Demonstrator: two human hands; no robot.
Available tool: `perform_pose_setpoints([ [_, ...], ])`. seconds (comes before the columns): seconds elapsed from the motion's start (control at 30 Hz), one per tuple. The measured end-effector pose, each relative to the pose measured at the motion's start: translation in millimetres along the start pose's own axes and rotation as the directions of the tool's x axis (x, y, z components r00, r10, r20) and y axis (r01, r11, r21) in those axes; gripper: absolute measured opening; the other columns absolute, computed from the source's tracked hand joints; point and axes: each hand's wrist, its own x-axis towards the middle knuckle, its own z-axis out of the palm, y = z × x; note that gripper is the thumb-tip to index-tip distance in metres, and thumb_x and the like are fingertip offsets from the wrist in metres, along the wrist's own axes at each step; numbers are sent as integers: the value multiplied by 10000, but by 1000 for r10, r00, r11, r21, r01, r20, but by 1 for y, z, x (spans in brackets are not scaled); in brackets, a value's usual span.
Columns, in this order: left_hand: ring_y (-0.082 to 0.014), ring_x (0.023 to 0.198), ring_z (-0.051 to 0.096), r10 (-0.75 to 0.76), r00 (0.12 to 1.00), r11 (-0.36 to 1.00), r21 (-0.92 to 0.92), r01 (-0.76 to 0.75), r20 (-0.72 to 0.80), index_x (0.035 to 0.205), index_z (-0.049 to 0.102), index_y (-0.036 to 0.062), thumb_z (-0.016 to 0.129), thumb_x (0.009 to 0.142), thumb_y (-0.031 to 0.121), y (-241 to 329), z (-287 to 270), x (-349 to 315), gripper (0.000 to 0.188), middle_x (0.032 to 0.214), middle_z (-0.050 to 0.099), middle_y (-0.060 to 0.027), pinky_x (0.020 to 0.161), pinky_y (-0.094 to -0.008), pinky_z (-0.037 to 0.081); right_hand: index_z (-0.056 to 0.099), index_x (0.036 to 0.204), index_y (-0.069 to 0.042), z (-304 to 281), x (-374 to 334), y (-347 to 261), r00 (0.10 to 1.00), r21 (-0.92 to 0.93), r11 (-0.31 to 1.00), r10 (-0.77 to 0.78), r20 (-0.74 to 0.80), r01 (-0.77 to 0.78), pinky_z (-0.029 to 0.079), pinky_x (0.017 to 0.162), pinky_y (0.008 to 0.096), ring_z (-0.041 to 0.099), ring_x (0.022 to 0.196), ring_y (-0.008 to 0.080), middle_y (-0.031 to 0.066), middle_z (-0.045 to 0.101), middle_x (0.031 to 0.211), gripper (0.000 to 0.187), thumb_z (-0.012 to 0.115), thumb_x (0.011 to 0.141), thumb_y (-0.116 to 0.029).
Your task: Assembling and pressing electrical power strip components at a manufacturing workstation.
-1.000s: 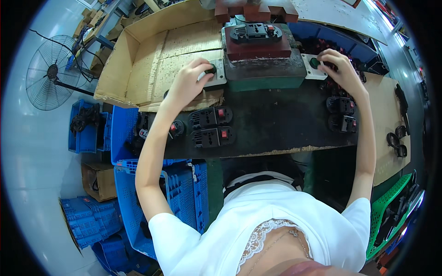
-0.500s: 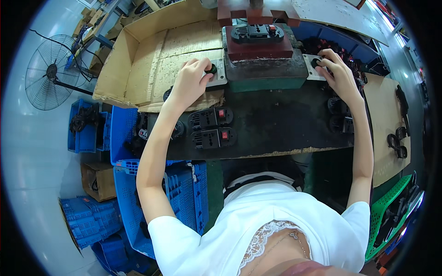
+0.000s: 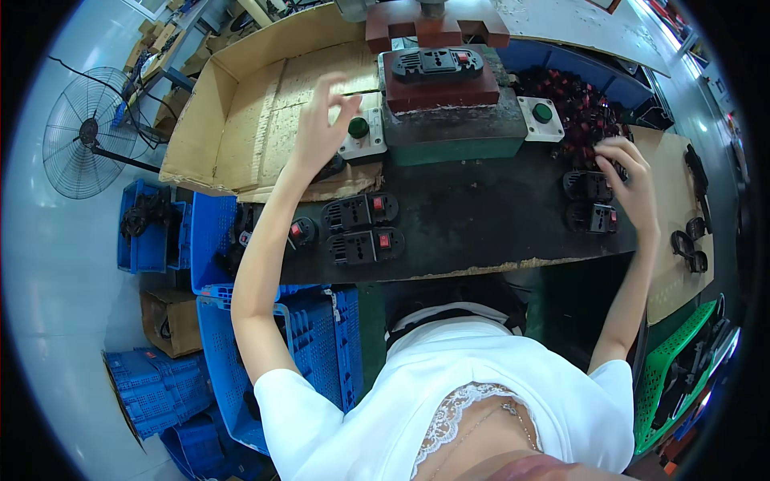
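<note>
Both hands have come off the green buttons since the earlier frame, with the right one dropping back toward the person. Black socket unit [image 3: 437, 62] with the red switch hasn't budged: it's lying on the maroon block [image 3: 441, 92], on top of the press base [image 3: 457, 140], so I'll place everything by that base. Notched maroon press head [image 3: 437, 28] is above and behind the unit; can't tell how big the gap is. Left button [image 3: 358, 127] is just left of the base, right button [image 3: 542, 113] just right of it. Room-wise, a stretch of dark bench top [image 3: 465, 216] runs from the front of the base to the frayed front edge, between a left pair of units [image 3: 365, 246] and a right pair of units [image 3: 589, 217]. Cardboard tray [image 3: 192, 120] hems in the left of the base, its low front wall ending behind the left pair. Left hand [image 3: 319, 132] is left of the base by its button, open, thumb and finger spread, nothing in it that I can see. Right hand [image 3: 632, 180] is front-right of the base, fingers loosely curled and blurry, beside the right pair; can't tell if it's touching them.
</note>
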Motion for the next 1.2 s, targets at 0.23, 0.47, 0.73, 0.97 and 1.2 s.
perform_pose_setpoints([
  [0.23,-280,1083,580,176,984,984,-11,-176,-3,1196,568,-14,781,720,467,9,48,61,709,1172,609,-155,970,-390,428,545,1205,15,-38,-80,-4,931,36,947,307,197,-320,408,950,344,554,1098,264,127,585,1154,643,782,636,-171],
  [0.47,-177,980,601,107,988,994,-45,-103,115,1097,671,36,868,613,332,27,62,84,602,1033,628,-69,886,-303,459,536,1192,28,-14,-103,18,928,101,931,330,171,-350,409,945,327,555,1073,255,118,555,1125,623,758,624,-97],
  [0.73,-208,948,636,294,954,955,-8,-295,-61,1124,629,26,877,615,263,23,49,57,615,1058,653,-128,870,-322,489,566,1076,40,-7,-96,14,927,146,921,337,165,-361,409,893,305,545,955,229,94,523,983,539,757,587,-84],
  [0.97,-303,1137,562,329,942,941,108,-320,-68,1092,618,27,853,598,140,39,-2,-8,559,1165,603,-152,965,-378,432,587,1011,30,-11,-96,3,964,148,954,249,95,-261,407,826,300,514,892,219,79,481,920,535,786,549,-152],
  [1.2,-331,1163,528,307,935,930,263,-256,-178,1079,624,66,849,574,178,22,-50,-61,564,1089,626,-132,1000,-433,390,571,1071,7,-17,-26,-30,997,92,996,-1,77,-6,414,853,292,530,951,202,71,500,1003,543,791,600,-152],
])
